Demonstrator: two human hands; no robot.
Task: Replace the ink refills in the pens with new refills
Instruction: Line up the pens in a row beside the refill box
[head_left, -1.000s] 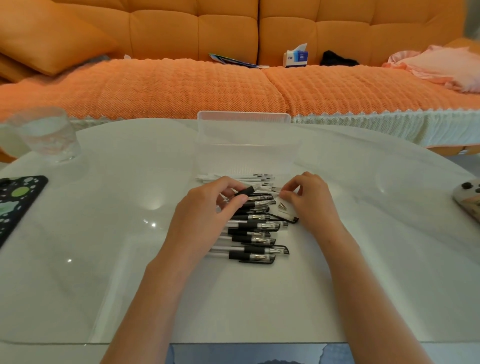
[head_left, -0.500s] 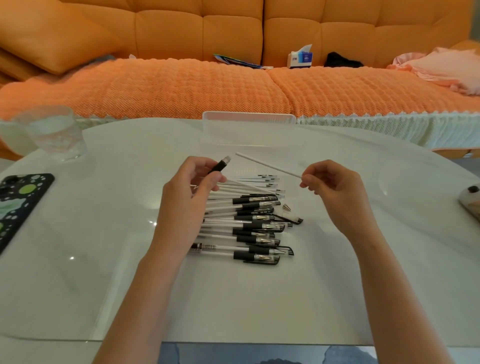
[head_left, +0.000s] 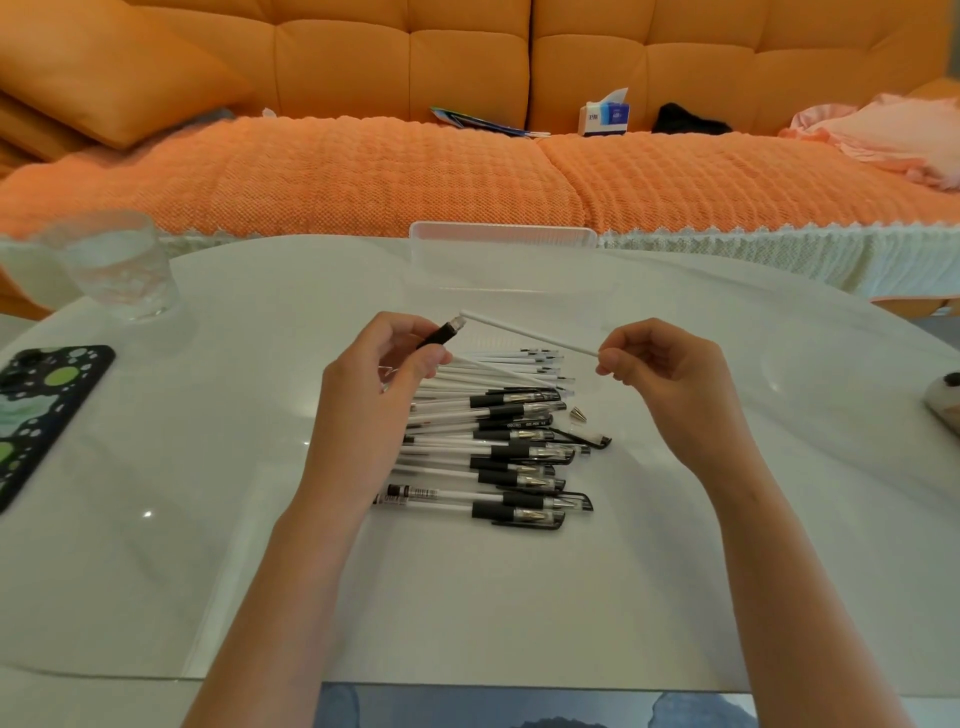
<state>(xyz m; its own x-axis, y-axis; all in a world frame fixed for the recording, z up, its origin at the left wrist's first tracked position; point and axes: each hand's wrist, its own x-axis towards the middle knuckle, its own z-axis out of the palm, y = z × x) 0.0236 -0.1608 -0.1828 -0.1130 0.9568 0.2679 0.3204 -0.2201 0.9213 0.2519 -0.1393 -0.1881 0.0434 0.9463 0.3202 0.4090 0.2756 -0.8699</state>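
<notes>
One pen barrel (head_left: 441, 332) sits pinched in my left grip (head_left: 379, 384); my right grip (head_left: 670, 374) pinches a white refill (head_left: 524, 332), its far end at the barrel's open mouth. Many pens (head_left: 498, 452) lie piled on the tabletop (head_left: 260, 571) beneath, so I judge most of the job remains.

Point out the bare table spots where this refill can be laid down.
Bare table lies between the phone and the pens, along the near edge between the forearms, and right of the right hand up to the object at the edge. Crowded: the middle, from the pens and loose tip back to the clear box.
</notes>
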